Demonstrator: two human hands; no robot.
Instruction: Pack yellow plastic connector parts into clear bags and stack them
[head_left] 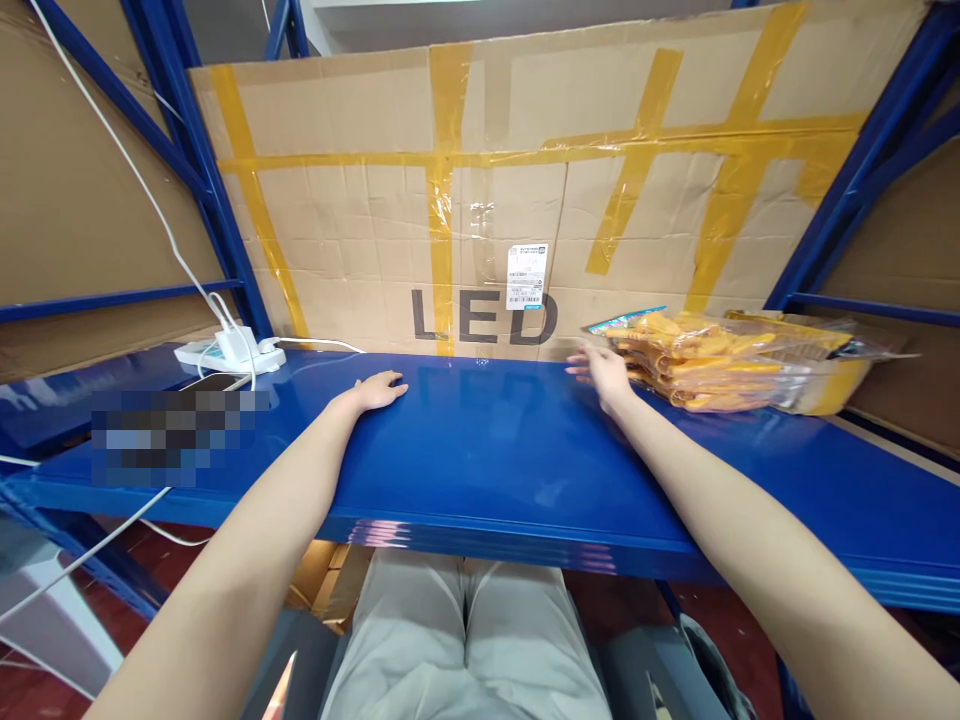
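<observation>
My left hand [377, 391] rests palm down on the blue metal shelf [480, 470], fingers stretched out and holding nothing. At the right, my right hand [602, 372] is open, its fingers apart and pointing left. It is right beside a pile of clear plastic bags [697, 360] with yellow-orange contents. The wrist overlaps the pile's left end, and I cannot tell whether the fingers touch the bag with the blue edge [626, 320]. What exactly the bags contain is not plain to see.
A cardboard sheet [360, 220] with yellow tape and "LED" print stands along the back. On the left are a white power strip [270, 358], a plugged-in charger [237, 345], cables and a blurred-out dark device [169, 430]. Blue posts [225, 230] frame the sides.
</observation>
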